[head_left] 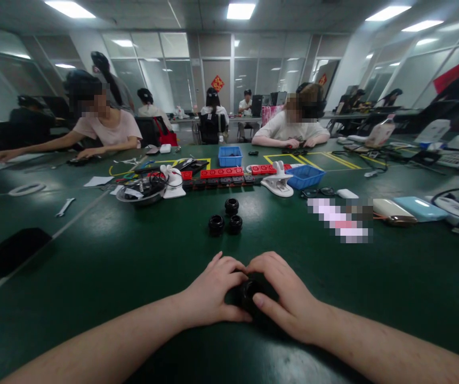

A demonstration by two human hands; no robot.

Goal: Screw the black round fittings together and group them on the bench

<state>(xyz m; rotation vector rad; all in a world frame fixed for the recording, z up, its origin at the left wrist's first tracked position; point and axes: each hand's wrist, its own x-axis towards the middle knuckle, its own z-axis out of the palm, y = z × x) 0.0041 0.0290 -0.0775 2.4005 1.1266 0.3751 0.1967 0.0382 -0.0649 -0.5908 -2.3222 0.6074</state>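
My left hand [213, 293] and my right hand [283, 296] meet at the near middle of the green table [133, 256]. Both curl round one small round black part [248, 294], which is mostly hidden between the fingers. Three similar black round parts [226, 217] stand in a cluster on the table a short way beyond my hands, untouched.
Further back lie a row of red and black blocks [221, 173], two blue bins [230, 156] [305, 176], a metal bowl [141, 193], white clamps [278, 181] and a wrench [65, 207]. A black pad [9, 249] lies left. Phones and cables lie right. Several people sit opposite.
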